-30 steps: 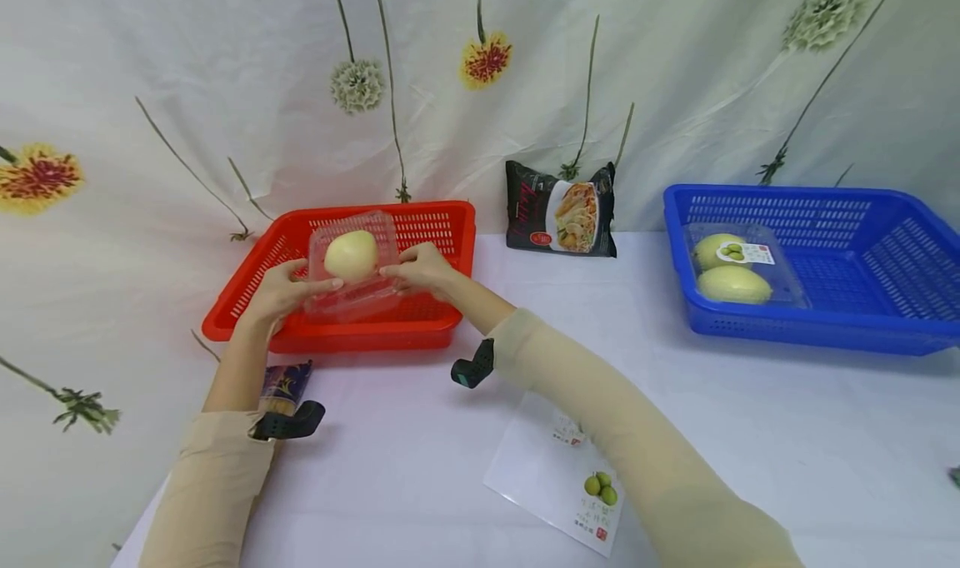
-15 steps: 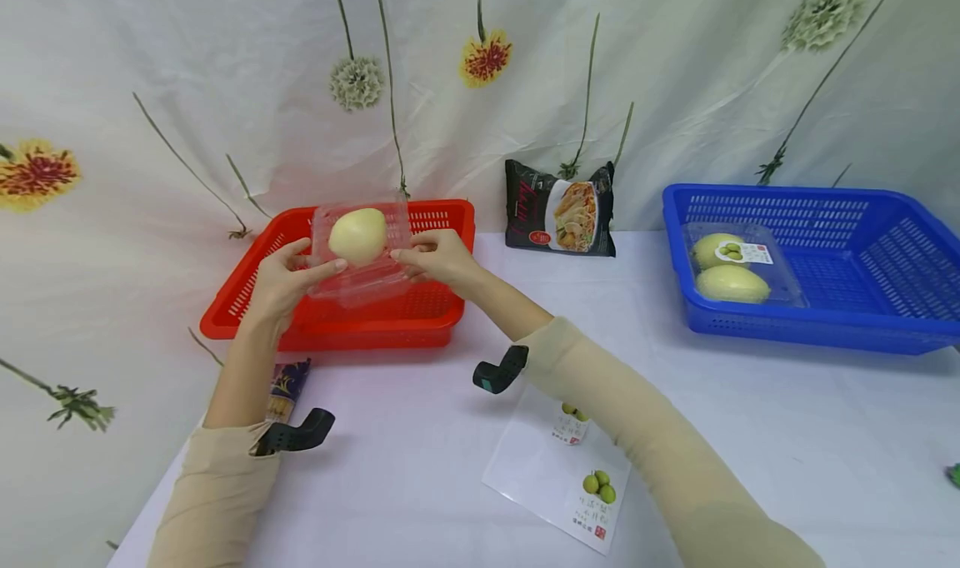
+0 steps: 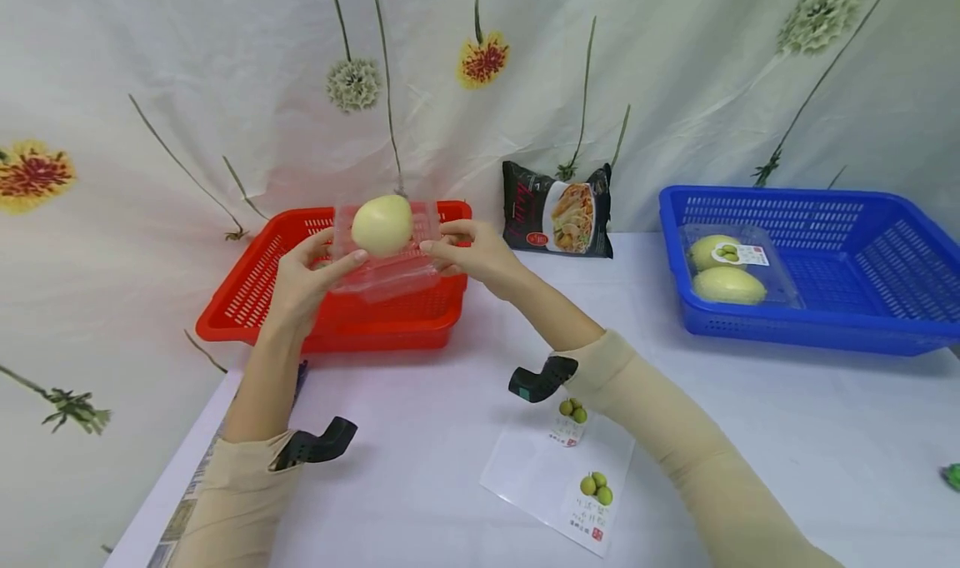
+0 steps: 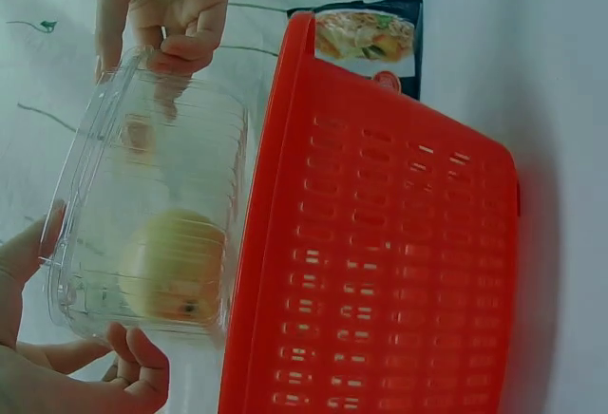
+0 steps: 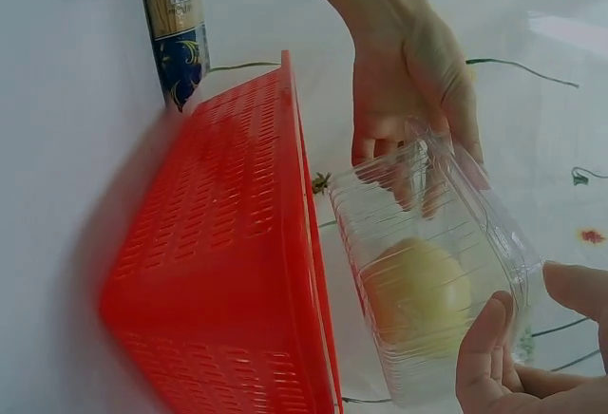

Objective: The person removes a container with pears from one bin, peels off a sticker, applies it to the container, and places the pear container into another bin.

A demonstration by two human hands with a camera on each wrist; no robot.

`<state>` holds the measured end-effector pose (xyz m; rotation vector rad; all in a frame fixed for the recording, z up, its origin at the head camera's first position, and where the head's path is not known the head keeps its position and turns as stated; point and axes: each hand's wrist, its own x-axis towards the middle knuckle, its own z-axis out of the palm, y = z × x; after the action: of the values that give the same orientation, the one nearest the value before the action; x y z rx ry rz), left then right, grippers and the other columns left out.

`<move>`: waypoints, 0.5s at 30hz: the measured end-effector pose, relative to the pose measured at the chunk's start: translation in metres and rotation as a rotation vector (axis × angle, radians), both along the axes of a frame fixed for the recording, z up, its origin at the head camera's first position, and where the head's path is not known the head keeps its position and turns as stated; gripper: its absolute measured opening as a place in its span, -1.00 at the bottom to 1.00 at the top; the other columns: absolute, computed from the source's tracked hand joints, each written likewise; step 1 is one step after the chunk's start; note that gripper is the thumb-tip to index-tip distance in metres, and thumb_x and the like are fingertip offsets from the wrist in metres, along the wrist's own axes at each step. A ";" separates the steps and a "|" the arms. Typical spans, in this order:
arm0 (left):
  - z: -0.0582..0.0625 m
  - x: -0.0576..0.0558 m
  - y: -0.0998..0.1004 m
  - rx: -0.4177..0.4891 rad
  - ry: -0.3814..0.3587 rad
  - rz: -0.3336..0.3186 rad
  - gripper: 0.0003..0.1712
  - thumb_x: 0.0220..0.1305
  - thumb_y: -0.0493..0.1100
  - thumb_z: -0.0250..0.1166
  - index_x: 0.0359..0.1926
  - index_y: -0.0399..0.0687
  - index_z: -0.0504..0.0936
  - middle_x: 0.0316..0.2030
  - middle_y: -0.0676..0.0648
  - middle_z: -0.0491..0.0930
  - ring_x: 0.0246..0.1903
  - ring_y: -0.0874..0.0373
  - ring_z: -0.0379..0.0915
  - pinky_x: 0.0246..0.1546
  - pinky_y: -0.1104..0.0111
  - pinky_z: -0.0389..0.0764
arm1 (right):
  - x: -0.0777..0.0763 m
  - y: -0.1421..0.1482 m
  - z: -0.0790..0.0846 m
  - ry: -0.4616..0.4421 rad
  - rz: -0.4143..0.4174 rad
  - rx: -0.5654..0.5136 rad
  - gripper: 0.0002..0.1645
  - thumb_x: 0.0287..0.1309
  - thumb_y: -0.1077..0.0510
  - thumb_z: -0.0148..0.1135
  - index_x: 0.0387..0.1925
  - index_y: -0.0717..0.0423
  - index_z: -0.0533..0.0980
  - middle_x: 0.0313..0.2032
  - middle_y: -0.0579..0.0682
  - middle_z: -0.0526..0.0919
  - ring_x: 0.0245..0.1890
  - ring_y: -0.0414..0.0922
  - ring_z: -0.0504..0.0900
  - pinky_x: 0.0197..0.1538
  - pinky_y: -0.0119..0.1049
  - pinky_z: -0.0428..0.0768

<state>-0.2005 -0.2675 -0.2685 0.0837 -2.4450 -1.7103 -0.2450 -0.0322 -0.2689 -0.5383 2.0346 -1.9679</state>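
Table (image 3: 420, 451) carries red basket (image 3: 382, 333); clear plastic box (image 3: 393, 278) held up over it, prob. light, flexy, slick, easily dented; L hand (image 3: 300, 278) & R hand (image 3: 480, 256) at opp. ends, fingers gripping box; end rims look best hold; pale fruit (image 3: 382, 226) inside prob. firm, heavier, could roll

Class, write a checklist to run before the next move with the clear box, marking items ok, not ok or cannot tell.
1. Grip: ok, left hand and right hand hold the clear box.
2. Fruit inside: ok, one piece.
3. Box above the rim of the red basket: ok.
4. Any lid shut: cannot tell.
5. Labelled like the packed box in the blue basket: not ok, no label seen.
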 end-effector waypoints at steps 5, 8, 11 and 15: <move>-0.003 0.001 0.019 0.009 0.059 -0.044 -0.18 0.20 0.01 0.29 0.40 -0.11 0.18 0.05 -0.06 0.29 -0.18 0.22 0.27 -0.34 0.56 0.46 | 0.007 0.020 -0.003 -0.006 -0.044 -0.001 -0.42 0.19 0.15 0.23 0.20 0.31 0.35 -0.23 0.10 0.48 -0.36 -0.08 0.64 -0.07 -0.19 0.62; -0.006 0.000 0.027 0.018 0.081 -0.074 -0.20 0.20 -0.01 0.29 0.39 -0.13 0.19 -0.03 -0.04 0.30 -0.28 0.23 0.28 -0.40 0.54 0.42 | 0.011 0.030 -0.004 0.008 -0.060 -0.005 -0.42 0.19 0.14 0.23 0.19 0.30 0.37 -0.20 0.12 0.49 -0.33 -0.01 0.65 -0.07 -0.18 0.62; -0.008 -0.003 0.036 0.032 0.085 -0.104 -0.20 0.21 -0.01 0.28 0.40 -0.13 0.18 -0.01 -0.06 0.29 -0.31 0.23 0.29 -0.40 0.54 0.41 | 0.014 0.040 -0.006 0.035 -0.074 -0.012 -0.44 0.18 0.14 0.23 0.16 0.32 0.38 -0.23 0.11 0.48 -0.31 0.00 0.65 -0.10 -0.20 0.63; -0.012 -0.007 0.050 0.029 0.081 -0.128 -0.19 0.21 0.01 0.28 0.40 -0.12 0.18 0.00 -0.08 0.31 -0.27 0.22 0.32 -0.36 0.55 0.46 | 0.019 0.054 -0.011 0.035 -0.100 -0.018 -0.41 0.19 0.17 0.21 0.20 0.34 0.34 -0.29 0.06 0.46 -0.32 -0.06 0.63 -0.13 -0.23 0.64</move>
<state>-0.2073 -0.2177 -0.2803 -0.1393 -2.4150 -1.7637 -0.2263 0.0221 -0.2799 -0.4870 2.1057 -2.0492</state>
